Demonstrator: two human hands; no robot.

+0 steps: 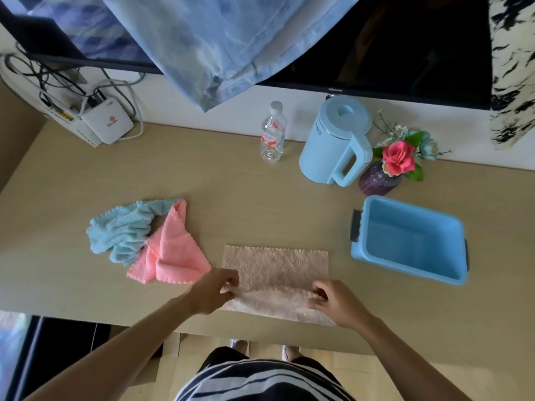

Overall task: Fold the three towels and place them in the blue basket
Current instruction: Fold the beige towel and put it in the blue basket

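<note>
A beige towel [278,267] lies spread near the table's front edge. My left hand [212,290] pinches its near left edge, and my right hand [333,302] pinches its near right edge; the near strip is lifted and rolled slightly toward the far side. To the left, a crumpled light blue towel [121,230] lies partly against a loosely bunched pink towel [173,253]. The blue basket [405,270] stands at the right with nothing visible inside it.
At the back of the wooden table [231,183] stand a clear plastic bottle [272,134], a light blue kettle [335,143] and a purple vase with a pink flower [382,175]. A white router [107,123] with cables sits back left. A blue cloth hangs overhead.
</note>
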